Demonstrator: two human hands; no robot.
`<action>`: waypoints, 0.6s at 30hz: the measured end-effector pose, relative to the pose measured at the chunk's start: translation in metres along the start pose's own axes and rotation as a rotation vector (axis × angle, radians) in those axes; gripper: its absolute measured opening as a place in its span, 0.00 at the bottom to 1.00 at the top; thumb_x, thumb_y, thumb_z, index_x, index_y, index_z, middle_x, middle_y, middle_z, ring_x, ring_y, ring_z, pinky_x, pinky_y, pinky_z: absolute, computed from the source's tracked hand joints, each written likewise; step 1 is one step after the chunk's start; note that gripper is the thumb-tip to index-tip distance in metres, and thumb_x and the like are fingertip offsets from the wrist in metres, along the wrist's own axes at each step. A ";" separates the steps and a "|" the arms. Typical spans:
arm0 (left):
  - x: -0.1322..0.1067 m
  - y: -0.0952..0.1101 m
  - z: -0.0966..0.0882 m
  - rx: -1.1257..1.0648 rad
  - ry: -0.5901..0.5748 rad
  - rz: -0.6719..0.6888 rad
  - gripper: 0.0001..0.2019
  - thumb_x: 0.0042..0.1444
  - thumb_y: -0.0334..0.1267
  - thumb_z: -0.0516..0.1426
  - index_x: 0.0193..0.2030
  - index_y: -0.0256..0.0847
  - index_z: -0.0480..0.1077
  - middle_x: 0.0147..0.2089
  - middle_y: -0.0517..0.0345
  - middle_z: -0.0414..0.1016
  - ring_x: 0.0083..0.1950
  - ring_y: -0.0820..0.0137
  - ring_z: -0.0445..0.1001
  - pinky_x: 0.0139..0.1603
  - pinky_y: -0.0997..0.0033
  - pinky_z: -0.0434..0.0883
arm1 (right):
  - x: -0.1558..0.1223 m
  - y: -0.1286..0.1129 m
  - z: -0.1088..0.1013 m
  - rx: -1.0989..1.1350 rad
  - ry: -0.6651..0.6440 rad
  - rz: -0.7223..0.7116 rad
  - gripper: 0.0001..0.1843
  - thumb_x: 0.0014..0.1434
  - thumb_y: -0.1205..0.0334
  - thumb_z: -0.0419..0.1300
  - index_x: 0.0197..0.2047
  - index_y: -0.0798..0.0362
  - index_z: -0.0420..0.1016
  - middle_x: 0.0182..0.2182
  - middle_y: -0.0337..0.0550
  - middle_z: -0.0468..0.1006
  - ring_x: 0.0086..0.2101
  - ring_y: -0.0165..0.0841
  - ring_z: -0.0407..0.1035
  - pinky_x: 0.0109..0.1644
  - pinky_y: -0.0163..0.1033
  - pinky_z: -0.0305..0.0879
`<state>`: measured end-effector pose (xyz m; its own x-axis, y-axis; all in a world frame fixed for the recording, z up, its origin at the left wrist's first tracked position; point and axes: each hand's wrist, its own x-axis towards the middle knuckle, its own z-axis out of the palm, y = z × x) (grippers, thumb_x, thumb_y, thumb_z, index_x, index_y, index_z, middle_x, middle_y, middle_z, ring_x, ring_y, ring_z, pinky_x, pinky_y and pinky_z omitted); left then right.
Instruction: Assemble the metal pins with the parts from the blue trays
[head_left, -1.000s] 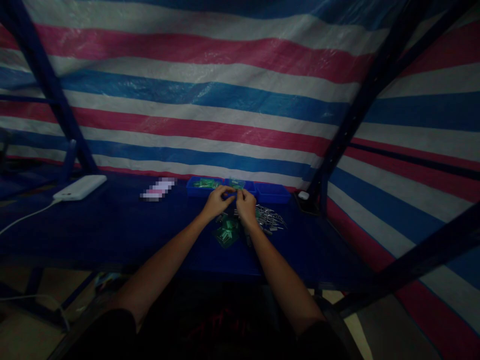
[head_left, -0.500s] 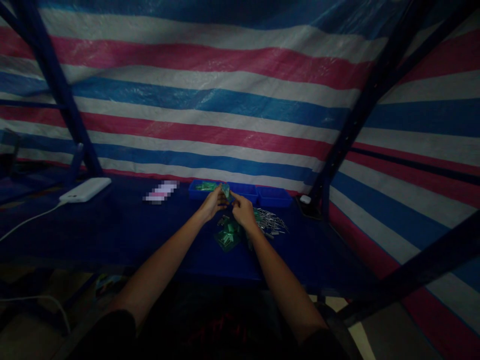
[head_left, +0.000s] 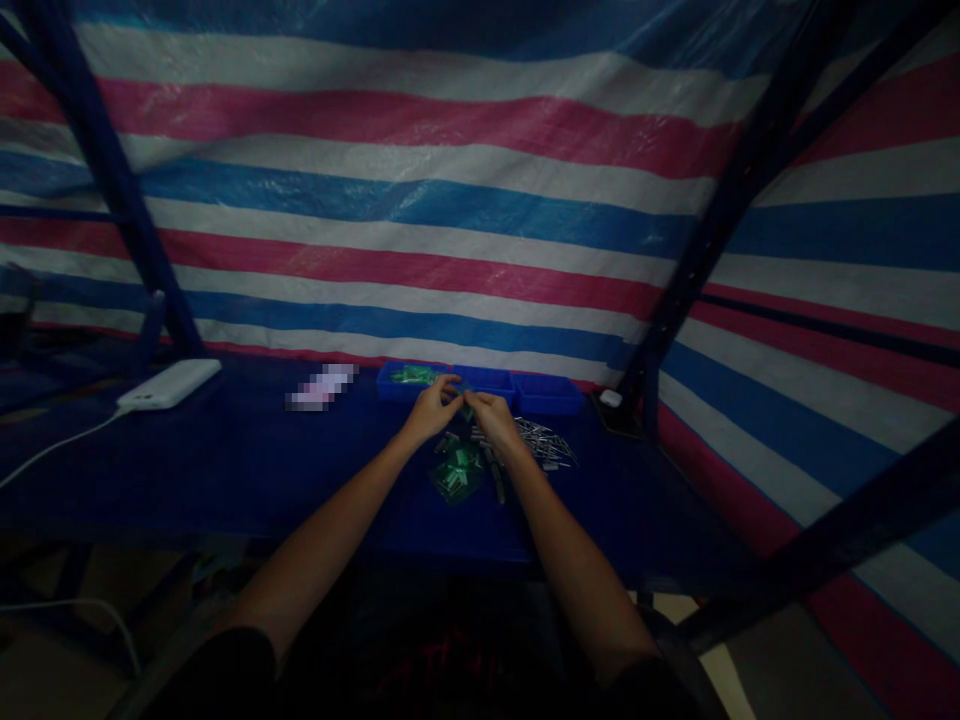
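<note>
Above the blue table (head_left: 315, 480), my left hand (head_left: 433, 412) and my right hand (head_left: 491, 418) meet close together in front of the blue bins. Between their fingertips is a small greenish plastic bag (head_left: 465, 396), partly hidden by the fingers. Both hands are closed on it in a pinch. Just below them lies a green plastic bag (head_left: 457, 472) with small metal pieces in or on it. Beside my right wrist spreads a pile of thin metal pins (head_left: 546, 442), and several thicker metal pieces (head_left: 496, 478) lie near it.
Three blue bins stand along the back: the left bin (head_left: 386, 388) holds green bags, beside the middle bin (head_left: 487, 378) and right bin (head_left: 549, 395). A white power bank (head_left: 172, 384) with a cable lies left. A dark phone-like slab (head_left: 619, 418) carries a small white case (head_left: 610, 398).
Both hands have drawn slightly lower and nearer to me with the small bag, which now shows less between the fingers. More metal pieces show beside my right wrist.
</note>
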<state>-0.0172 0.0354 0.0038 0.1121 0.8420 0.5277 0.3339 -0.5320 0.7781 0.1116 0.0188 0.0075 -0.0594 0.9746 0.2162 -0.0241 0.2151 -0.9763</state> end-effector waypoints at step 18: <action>0.003 0.004 -0.005 -0.358 -0.046 -0.415 0.14 0.48 0.47 0.56 0.32 0.37 0.68 0.23 0.62 0.66 0.20 0.77 0.60 0.21 0.76 0.54 | -0.008 -0.005 -0.001 -0.692 0.255 -0.410 0.25 0.47 0.77 0.47 0.44 0.53 0.77 0.36 0.46 0.68 0.40 0.34 0.64 0.49 0.38 0.60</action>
<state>-0.0203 0.0354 0.0104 0.0826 0.9863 0.1428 0.0201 -0.1449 0.9892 0.1134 0.0097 0.0100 0.0493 0.7773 0.6272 0.6272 0.4646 -0.6251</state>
